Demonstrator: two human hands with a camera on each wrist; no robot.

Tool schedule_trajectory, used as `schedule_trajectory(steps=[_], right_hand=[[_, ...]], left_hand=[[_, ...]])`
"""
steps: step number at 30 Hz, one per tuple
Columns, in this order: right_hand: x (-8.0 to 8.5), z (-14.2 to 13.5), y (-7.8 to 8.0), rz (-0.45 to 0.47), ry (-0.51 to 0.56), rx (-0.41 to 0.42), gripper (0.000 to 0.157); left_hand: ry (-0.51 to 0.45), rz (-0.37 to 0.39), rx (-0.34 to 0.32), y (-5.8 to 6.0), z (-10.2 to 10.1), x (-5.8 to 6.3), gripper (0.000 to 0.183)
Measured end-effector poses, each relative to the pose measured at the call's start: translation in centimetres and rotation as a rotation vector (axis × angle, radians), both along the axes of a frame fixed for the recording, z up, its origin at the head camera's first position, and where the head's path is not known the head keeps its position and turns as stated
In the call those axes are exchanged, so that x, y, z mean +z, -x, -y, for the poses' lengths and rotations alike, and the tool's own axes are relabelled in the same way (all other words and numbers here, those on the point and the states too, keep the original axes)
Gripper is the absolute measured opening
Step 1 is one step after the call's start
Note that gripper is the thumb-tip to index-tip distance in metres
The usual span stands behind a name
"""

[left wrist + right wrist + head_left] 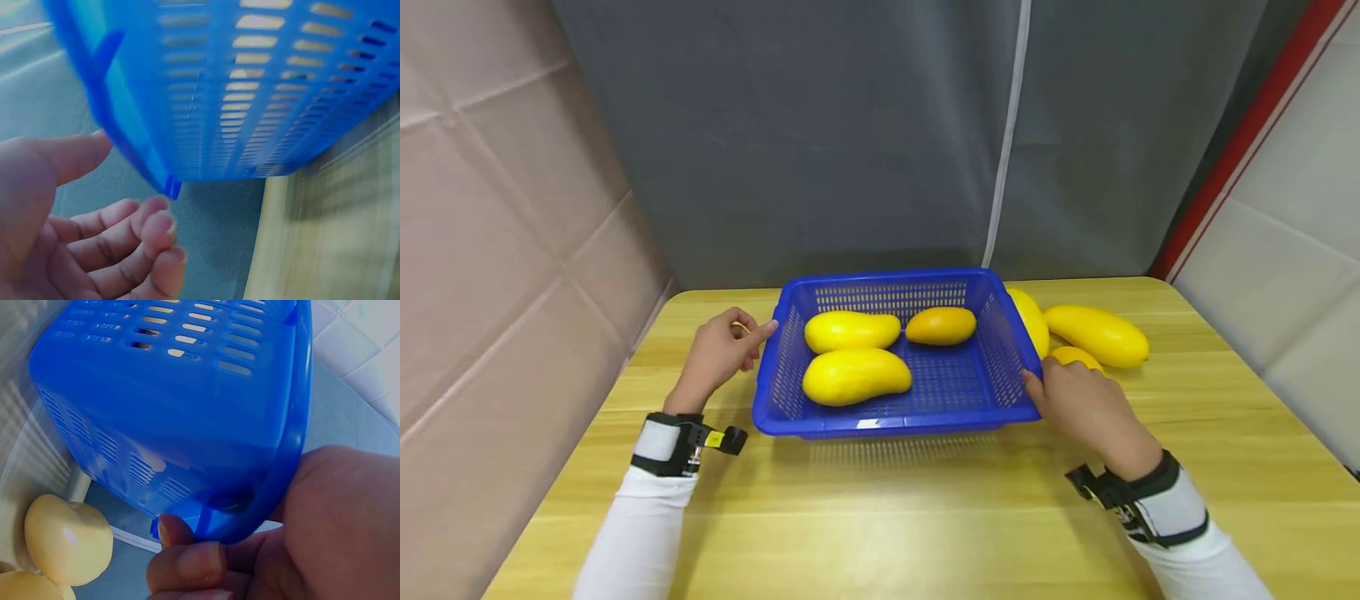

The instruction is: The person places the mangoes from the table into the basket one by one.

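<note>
**Blue basket (925,421) partly filled, handling under way**

In the head view, we see the basket over the far middle of the desk (880,517). Three pieces are inside: a slim yellow fruit (852,331) far left, a fuller yellow fruit (856,377) near left and an orange-yellow fruit (941,326) on the right. Three more lie outside, to the right: a rounded fruit (1028,321) just beside the basket, a long fruit (1097,335) and a third fruit (1077,358) partly hidden by the right hand (1078,408). We judge the work to be partway, with half the visible fruit outside and the basket not yet released.

In the left wrist view, we find the left hand (718,354) loosely spread: its thumb meets the rim, or nearly so, while its bent fingers grip nothing we can see. We cannot tell whether the base rests on the desk.

In the right wrist view, we see the right hand clamped round the rim at a corner, with two of the outside pieces nearby.
</note>
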State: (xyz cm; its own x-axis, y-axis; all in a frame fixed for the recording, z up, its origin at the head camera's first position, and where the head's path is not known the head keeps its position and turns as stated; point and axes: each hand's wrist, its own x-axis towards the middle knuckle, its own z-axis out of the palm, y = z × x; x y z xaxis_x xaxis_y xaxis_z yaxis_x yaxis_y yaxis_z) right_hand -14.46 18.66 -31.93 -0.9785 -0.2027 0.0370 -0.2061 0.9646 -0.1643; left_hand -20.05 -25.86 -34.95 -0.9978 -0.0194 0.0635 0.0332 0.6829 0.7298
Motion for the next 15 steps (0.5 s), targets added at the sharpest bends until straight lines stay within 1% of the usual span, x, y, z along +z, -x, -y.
schedule_trajectory(steps=[3, 6, 10, 15], right_hand=[[0.0, 0.1, 0.0, -0.004, 0.008, 0.000, 0.038], [0.0, 0.1, 0.0, -0.009, 0.013, 0.002, 0.037], [-0.1, 0.0, -0.1, -0.013, 0.019, 0.011, 0.036], [-0.1, -0.2, 0.0, -0.009, 0.028, 0.029, 0.036]], left_hand=[[-0.017, -0.002, 0.018, -0.5, -0.1, -0.2, 0.054], [-0.035, 0.018, 0.001, -0.7, -0.2, -0.6, 0.052], [-0.039, 0.022, -0.031, -0.8, -0.5, -1.1, 0.051], [-0.009, 0.044, -0.029, -0.9, -1.4, -0.8, 0.061]])
